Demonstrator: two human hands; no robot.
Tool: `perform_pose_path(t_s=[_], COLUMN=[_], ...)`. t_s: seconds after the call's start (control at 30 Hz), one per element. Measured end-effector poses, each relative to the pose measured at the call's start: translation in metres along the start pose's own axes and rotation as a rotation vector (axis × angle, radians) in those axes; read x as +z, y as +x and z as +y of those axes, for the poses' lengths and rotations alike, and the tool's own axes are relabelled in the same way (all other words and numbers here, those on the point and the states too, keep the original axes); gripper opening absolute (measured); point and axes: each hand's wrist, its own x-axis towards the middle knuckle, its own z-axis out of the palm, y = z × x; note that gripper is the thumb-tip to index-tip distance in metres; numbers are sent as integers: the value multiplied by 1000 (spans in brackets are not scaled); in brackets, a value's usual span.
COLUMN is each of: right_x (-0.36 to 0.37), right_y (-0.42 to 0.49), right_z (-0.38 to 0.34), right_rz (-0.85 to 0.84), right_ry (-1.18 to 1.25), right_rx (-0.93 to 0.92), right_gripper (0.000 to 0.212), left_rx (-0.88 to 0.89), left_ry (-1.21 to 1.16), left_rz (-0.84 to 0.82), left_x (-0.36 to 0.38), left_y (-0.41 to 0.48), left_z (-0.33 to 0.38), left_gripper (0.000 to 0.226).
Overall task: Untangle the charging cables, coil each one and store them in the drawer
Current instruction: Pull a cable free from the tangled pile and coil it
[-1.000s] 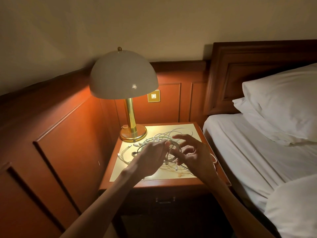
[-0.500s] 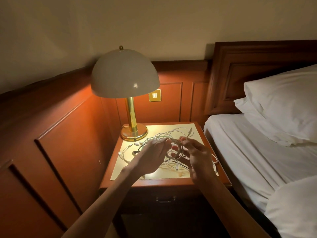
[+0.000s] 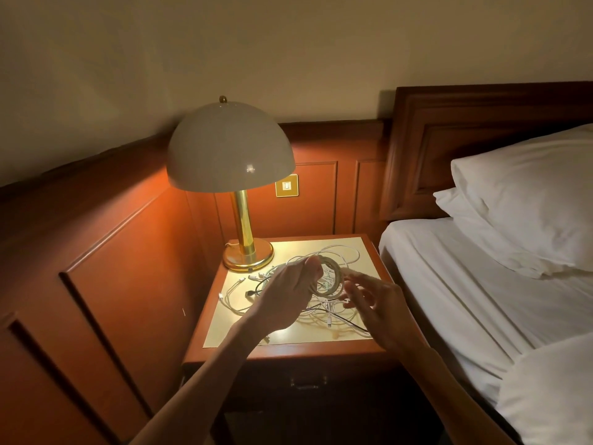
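A tangle of white charging cables (image 3: pixel 239 295) and one black cable (image 3: pixel 255 292) lies on the nightstand (image 3: pixel 288 350). My left hand (image 3: pixel 285 300) grips a coil of white cable (image 3: pixel 332 279) raised just above the tangle. Just right of the coil is my right hand (image 3: pixel 373 301), blurred by motion, its fingertips at the coil's lower right edge. Whether it pinches a strand I cannot tell. More loose white loops (image 3: pixel 337 252) trail toward the back of the tabletop. The drawer (image 3: pixel 306 385) below is closed, its front dark with a small handle.
A brass lamp (image 3: pixel 247 252) with a white dome shade stands at the back left of the nightstand. Wood panelling encloses the left and back. A bed (image 3: pixel 465 300) with white sheets and pillows lies close on the right.
My right hand has swung from the far side of the coil down to its lower right. My left hand keeps hold of the coil and has barely moved.
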Motion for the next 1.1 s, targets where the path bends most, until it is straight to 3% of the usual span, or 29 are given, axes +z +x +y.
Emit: perform_pose_path(t_s=[0.13, 0.27, 0.37, 0.47, 0.63, 0.8, 0.9, 1.0, 1.1], right_x=[6, 12, 12, 9, 4, 2, 11, 15, 15], right_y=[6, 7, 9, 14, 16, 20, 23, 26, 26], right_z=[-1, -12, -15, -11, -16, -26, -29, -29, -31], right_rz=[91, 82, 36, -87, -300, -263, -201, -120, -131], right_ry=[134, 653, 985, 1120, 1120, 1168, 978, 833, 416], right_rx=[132, 436, 659, 796, 802, 772, 698, 628, 504], right_gripper=[34, 15, 20, 31, 33, 38, 46, 36, 24], left_rx=[8, 41, 81, 115, 157, 55, 129, 121, 120], left_ry=[41, 123, 223, 319, 479, 600, 533, 420, 397], left_rz=[22, 37, 48, 89, 102, 43, 57, 141, 173], left_x=[1, 3, 5, 3, 3, 5, 6, 3, 2], left_y=[1, 0, -1, -4, -4, 1, 4, 10, 12], left_z=[2, -2, -8, -10, -10, -4, -6, -16, -18], left_gripper=[40, 40, 44, 43, 41, 38, 32, 31, 34])
